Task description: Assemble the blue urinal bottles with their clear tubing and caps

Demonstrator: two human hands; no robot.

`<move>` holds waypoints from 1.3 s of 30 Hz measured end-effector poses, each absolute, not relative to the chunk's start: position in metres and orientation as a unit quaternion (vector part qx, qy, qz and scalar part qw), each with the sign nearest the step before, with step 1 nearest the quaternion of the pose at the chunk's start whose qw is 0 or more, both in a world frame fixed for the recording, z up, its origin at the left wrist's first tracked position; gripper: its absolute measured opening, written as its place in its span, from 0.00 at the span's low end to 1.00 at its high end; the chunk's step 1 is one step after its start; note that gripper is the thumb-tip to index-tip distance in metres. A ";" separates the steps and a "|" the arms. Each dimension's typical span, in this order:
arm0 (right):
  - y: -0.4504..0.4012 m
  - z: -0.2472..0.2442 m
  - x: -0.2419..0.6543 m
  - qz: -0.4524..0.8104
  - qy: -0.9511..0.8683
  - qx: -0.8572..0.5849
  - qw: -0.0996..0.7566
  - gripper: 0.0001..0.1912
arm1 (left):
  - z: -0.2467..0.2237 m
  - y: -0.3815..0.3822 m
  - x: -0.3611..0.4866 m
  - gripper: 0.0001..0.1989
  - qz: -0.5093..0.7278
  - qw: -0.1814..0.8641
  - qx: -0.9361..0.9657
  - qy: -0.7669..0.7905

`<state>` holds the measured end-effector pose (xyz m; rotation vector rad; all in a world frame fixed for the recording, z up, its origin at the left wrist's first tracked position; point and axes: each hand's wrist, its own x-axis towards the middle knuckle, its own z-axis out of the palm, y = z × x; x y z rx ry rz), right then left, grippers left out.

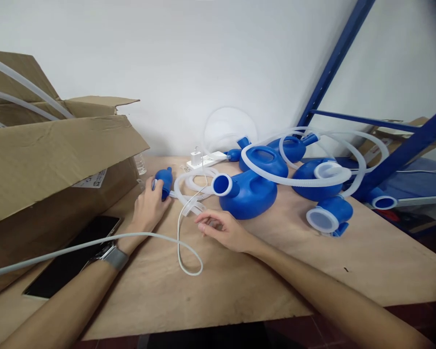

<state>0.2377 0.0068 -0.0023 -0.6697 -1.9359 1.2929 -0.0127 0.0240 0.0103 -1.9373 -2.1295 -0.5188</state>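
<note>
My left hand (150, 207) is wrapped round a small blue bulb-shaped piece (164, 179) with a nozzle at its top, resting on the wooden table (160, 286). From that piece a coiled clear tube (180, 186) runs to the right. My right hand (221, 229) has its fingers curled beside the clear tube's end; whether something lies between them is hidden. Just behind it lies a blue bottle (252, 196) with a white-rimmed mouth. A thin white cable (179, 237) loops between my hands.
An open cardboard box (58, 150) with tubes stands at left, a dark tablet (72, 257) beside it. A power strip (207, 160) sits near the wall. More blue bottles (263, 162), hoses and a blue cup-shaped part (330, 215) are at right, near a blue metal shelf (334, 58).
</note>
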 end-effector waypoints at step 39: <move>0.020 0.007 0.241 0.676 -0.458 -0.224 0.532 0.28 | 0.062 0.005 0.017 0.21 -0.602 -0.479 -0.489 -0.412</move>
